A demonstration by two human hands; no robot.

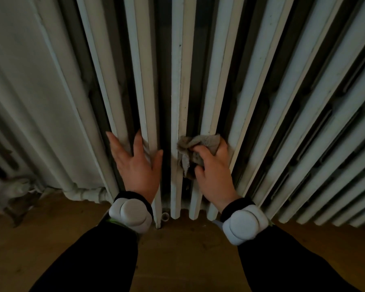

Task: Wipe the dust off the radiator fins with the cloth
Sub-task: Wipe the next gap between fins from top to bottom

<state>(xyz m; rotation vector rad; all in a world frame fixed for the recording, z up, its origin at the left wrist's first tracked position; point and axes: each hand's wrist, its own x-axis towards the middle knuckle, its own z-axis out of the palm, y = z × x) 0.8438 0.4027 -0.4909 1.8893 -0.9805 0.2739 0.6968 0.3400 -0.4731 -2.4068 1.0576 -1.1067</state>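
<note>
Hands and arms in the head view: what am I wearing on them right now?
The left hand and right hand are bare, no gloves. Long black sleeves cover both arms: left sleeve, right sleeve. Each wrist carries a rounded, pale grey-white pod on a black band: left pod, right pod. A thin yellow-green edge shows beside the left pod.

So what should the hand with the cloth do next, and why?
Probably slide the cloth up the radiator fins: the right hand grips it bunched low on them, and most of their length, with dark specks, lies above. The left hand rests flat on the fins alongside.
</note>
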